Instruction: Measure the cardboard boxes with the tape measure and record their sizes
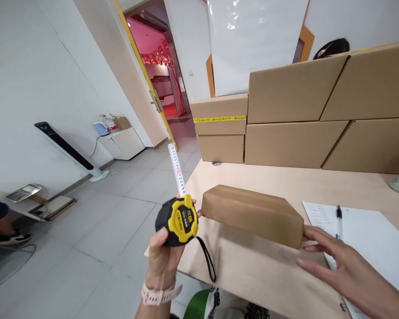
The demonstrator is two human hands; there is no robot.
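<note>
My left hand [164, 257] is wrapped round a yellow and black tape measure [181, 220], with a short length of white blade sticking up out of it. A black wrist strap hangs from its lower side. On the right, a small brown cardboard box [252, 215] is tilted above the table, its left end close to the fingers behind the tape measure. My right hand [329, 254] has its fingertips against the box's right end, fingers apart and thumb below. Whether the left fingertips also press the box I cannot tell.
Large cardboard boxes [295, 93] are stacked along the back of the table [226, 261]. Paper sheets [369, 230] with a pen [339, 221] lie at the right. A floor scale [58, 208] and a tower fan [64, 146] stand left; a person's leg shows there.
</note>
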